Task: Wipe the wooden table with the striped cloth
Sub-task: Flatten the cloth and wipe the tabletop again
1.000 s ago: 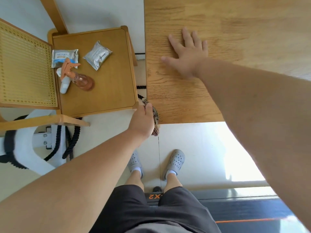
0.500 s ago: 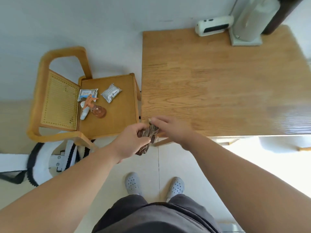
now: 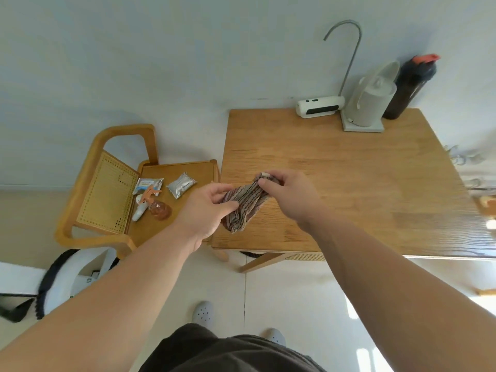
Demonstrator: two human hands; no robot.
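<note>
The striped cloth [image 3: 245, 205], brown with dark and pale stripes, hangs bunched between both my hands above the front left corner of the wooden table [image 3: 362, 189]. My left hand [image 3: 205, 208] pinches its lower left part. At the cloth's upper end my right hand [image 3: 290, 191] grips a corner between thumb and fingers. The cloth's lower end droops toward the table's front edge.
A wooden chair [image 3: 112, 189] stands left of the table, its seat holding a spray bottle [image 3: 155, 204] and two packets [image 3: 181, 185]. At the table's back edge stand a white device [image 3: 320, 106], a pale kettle [image 3: 371, 103] and a dark bottle [image 3: 409, 87].
My right hand left the tabletop and joined my left hand on the cloth. Both hands have since lifted the cloth up over the table corner and pulled it apart.
</note>
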